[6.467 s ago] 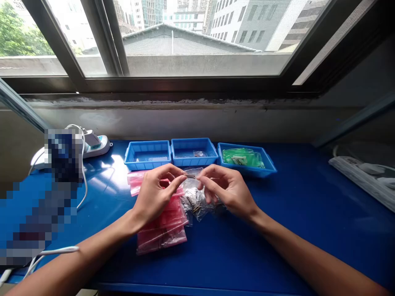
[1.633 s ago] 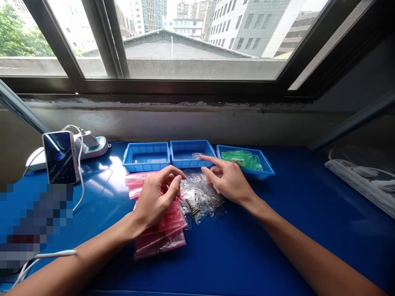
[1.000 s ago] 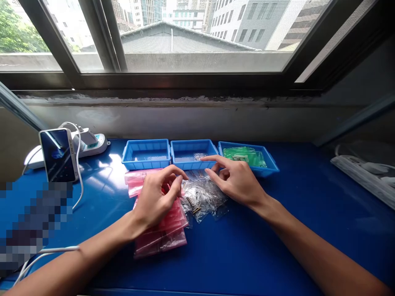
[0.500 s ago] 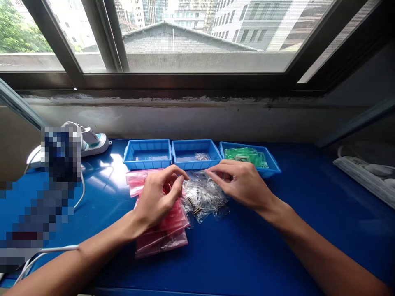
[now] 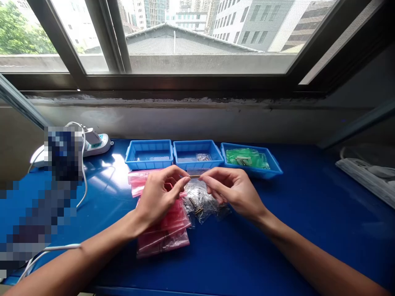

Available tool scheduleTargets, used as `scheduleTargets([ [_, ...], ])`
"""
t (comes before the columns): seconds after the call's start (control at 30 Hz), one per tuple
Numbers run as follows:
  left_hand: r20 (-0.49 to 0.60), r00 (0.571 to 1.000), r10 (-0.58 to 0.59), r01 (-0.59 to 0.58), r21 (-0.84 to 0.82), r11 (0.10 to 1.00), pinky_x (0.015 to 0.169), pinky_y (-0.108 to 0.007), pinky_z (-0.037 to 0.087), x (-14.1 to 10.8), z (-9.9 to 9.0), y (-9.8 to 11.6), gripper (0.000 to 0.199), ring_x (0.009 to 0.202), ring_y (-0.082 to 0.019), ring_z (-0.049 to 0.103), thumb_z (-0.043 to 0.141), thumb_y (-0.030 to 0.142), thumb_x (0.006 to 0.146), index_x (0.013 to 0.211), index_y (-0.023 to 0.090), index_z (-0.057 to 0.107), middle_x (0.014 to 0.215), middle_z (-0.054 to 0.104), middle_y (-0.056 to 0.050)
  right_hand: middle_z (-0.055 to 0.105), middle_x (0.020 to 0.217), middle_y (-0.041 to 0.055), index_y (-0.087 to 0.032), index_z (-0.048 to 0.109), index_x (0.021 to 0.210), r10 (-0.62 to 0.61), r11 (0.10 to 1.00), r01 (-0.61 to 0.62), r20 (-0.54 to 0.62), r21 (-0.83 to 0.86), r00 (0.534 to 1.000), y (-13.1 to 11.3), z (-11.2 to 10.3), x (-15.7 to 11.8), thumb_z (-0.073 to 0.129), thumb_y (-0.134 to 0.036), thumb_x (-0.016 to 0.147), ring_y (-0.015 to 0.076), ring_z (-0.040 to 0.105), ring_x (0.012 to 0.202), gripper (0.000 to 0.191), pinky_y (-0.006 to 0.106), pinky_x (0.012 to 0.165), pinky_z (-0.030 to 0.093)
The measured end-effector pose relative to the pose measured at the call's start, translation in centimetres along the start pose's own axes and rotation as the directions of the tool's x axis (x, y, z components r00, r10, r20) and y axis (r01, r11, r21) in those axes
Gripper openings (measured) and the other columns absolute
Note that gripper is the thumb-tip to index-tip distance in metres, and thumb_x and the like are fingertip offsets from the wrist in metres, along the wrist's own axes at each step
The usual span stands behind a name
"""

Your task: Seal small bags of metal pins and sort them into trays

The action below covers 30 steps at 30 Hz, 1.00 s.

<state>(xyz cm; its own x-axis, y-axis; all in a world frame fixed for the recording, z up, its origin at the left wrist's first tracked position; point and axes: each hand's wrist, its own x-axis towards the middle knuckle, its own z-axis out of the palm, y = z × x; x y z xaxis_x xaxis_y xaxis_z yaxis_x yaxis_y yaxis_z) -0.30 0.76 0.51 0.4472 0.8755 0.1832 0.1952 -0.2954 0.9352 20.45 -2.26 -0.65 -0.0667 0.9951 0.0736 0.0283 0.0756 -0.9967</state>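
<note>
While my left hand (image 5: 159, 197) and right hand (image 5: 233, 191) pinch one metal pin (image 5: 194, 176), a clear bag (image 5: 197, 201) of pins lies below, with green bags (image 5: 247, 158) in the right tray (image 5: 252, 175).

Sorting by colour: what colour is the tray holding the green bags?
The tray is blue, best in the head view.

Bright blue trays (image 5: 149, 165) sit on a glossy deep-blue bench (image 5: 262, 246), with pink bags (image 5: 163, 242) and green bags (image 5: 247, 157).

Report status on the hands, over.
Left hand and right hand pinching a thin metal pin between them. Clear bag of pins just below.
</note>
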Motion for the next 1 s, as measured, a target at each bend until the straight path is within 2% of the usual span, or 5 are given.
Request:
scheduleTargets([
  [0.23,-0.017,1.0,-0.014,0.013,-0.032,0.999,0.053,-0.02,0.048,0.1,0.0,-0.1,0.022,0.057,-0.01,0.06,0.067,0.026,0.098,0.079,0.015,0.068,0.069,0.067,0.0,0.062,0.057,-0.0025,-0.017,0.076,0.078,-0.022,0.996,0.023,0.019,-0.082,1.0,-0.2,0.1,-0.3,0.078,-0.035,0.089,0.0073,0.048,0.043,0.021,0.02,0.044,0.042],
  [0.6,0.003,1.0,-0.001,0.001,0.007,1.0,0.049,-0.02,0.05,0.1,0.0,0.2,0.014,0.052,-0.01,0.062,0.067,0.026,0.098,0.092,0.014,0.071,0.063,0.068,0.001,0.068,0.059,-0.0003,-0.017,0.083,0.089,-0.056,0.995,0.055,-0.001,-0.084,0.998,-0.3,0.3,-0.3,0.078,-0.034,0.089,0.0085,0.055,0.039,0.018,0.019,0.039,0.044],
  [0.73,-0.019,0.998,0.055,-0.055,0.011,0.998,0.059,-0.023,0.06,0.0,0.0,-0.1,0.009,0.067,-0.014,0.073,0.066,0.022,0.098,0.096,0.014,0.072,0.081,0.077,-0.004,0.081,0.076,0.0058,-0.018,0.084,0.103,-0.132,0.987,0.127,-0.047,-0.102,0.99,0.0,0.3,-0.5,0.074,-0.029,0.092,0.0145,0.07,0.048,0.019,0.02,0.037,0.048],
  [0.83,-0.064,0.987,0.146,-0.144,0.048,0.988,0.067,-0.023,0.064,-0.1,0.0,-0.3,0.01,0.083,-0.015,0.077,0.066,0.016,0.097,0.105,0.016,0.072,0.1,0.078,-0.005,0.084,0.094,0.0074,-0.019,0.083,0.112,-0.261,0.947,0.242,-0.067,-0.212,0.963,0.1,0.2,-0.8,0.071,-0.018,0.091,0.017,0.076,0.059,0.024,0.022,0.042,0.057],
  [1.0,-0.099,0.971,0.219,-0.214,0.052,0.975,0.075,-0.023,0.067,-0.3,0.0,-0.1,0.019,0.092,-0.015,0.078,0.067,0.012,0.097,0.115,0.017,0.07,0.106,0.078,-0.004,0.082,0.117,0.0063,-0.023,0.08,0.122,-0.421,0.846,0.375,-0.043,-0.38,0.906,0.1,0.3,-1.1,0.073,-0.015,0.091,0.0218,0.082,0.08,0.032,0.027,0.057,0.067],
])
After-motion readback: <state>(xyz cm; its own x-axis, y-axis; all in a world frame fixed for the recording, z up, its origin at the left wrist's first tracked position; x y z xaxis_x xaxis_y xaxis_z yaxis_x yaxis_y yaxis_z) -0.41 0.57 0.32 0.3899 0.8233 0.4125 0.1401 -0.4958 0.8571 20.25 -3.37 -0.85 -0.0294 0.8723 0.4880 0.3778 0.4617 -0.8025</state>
